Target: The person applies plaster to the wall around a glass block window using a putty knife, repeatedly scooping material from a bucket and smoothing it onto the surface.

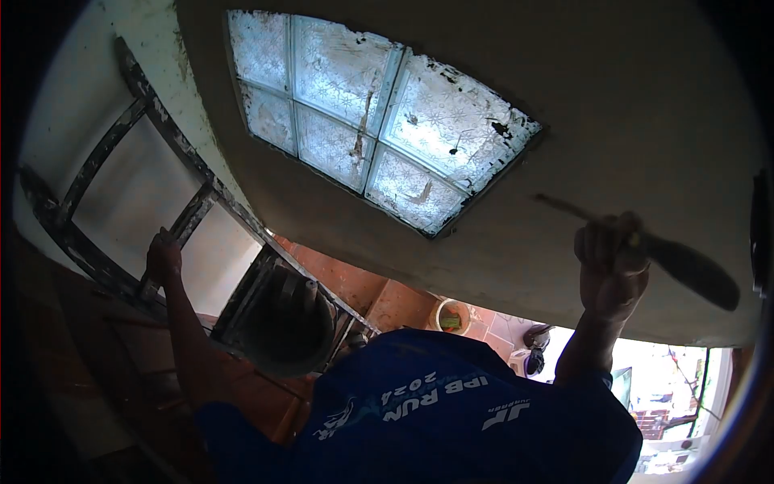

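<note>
Raised against the brown plastered wall point(645, 145), my right hand point(614, 262) is closed around the middle of a long, thin plastering tool. One end of this plastering tool point(695, 273) is a broad rounded blade pointing right; the other is narrow and points left toward the glass-block window point(427, 105). The tool's exact kind is hard to make out in the dim light. My left hand point(164, 256) grips a rung of a paint-spattered ladder point(149, 105). Below that hand, a dark bucket point(290, 335) sits by the ladder, its contents hard to see.
On the reddish tiled floor point(387, 302) stands a pale bucket point(450, 313) with something green inside. Dark objects point(534, 347) lie near it. A bright opening point(677, 395) is at lower right. A pale wall point(64, 105) lies behind the ladder.
</note>
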{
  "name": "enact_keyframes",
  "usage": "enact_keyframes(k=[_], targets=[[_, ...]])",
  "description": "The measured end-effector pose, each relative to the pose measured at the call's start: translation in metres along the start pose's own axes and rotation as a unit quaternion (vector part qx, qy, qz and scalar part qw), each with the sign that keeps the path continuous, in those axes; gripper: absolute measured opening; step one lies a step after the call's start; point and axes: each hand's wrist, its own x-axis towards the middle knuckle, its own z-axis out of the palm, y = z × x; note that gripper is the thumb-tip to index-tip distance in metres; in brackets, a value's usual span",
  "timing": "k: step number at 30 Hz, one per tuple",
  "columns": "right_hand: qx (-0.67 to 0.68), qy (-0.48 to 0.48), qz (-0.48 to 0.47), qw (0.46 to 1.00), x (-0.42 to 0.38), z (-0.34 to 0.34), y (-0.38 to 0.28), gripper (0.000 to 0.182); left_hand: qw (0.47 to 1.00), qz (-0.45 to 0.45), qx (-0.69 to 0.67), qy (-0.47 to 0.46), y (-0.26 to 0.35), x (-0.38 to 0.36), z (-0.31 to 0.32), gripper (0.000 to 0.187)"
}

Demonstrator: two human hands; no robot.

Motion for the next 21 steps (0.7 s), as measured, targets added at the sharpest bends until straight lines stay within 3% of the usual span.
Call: enact_keyframes(k=[2, 5, 8, 11, 15, 17, 20, 21], targets=[[-0.041, -0.014, -0.024, 0.999, -0.007, -0.002, 0.01, 0.05, 1.0, -0.002, 0.005, -0.006, -0.001, 0.001, 0.001, 0.055], [0.03, -0.032, 0.03, 0.999, -0.011, -0.002, 0.02, 0.045, 1.0, -0.009, -0.003, -0.006, 0.007, -0.006, -0.01, 0.054], [0.02, 0.02, -0.009, 1.0, -0.009, -0.006, 0.018, 0.036, 1.0, -0.006, -0.008, -0.006, 0.004, -0.004, -0.005, 0.053], [-0.074, 0.091, -0.007, 0.993, 0.001, -0.019, -0.001, 0.033, 1.0, -0.005, -0.002, -0.007, 0.008, -0.006, -0.009, 0.053], [-0.203, 0.009, -0.017, 0.979, 0.035, -0.023, -0.033, 0.035, 1.0, -0.009, 0.008, -0.026, 0.003, -0.003, -0.009, 0.054], [-0.302, 0.039, -0.06, 0.951, 0.054, -0.014, -0.038, 0.033, 1.0, -0.001, 0.0, -0.024, 0.002, 0.0, -0.003, 0.054], [-0.302, 0.057, -0.129, 0.943, 0.076, -0.015, -0.047, 0.016, 1.0, 0.007, -0.013, -0.012, -0.002, 0.002, 0.004, 0.054], [-0.384, 0.014, -0.108, 0.917, 0.083, -0.013, -0.053, 0.016, 1.0, 0.001, -0.014, -0.012, -0.001, 0.0, 0.002, 0.054]])
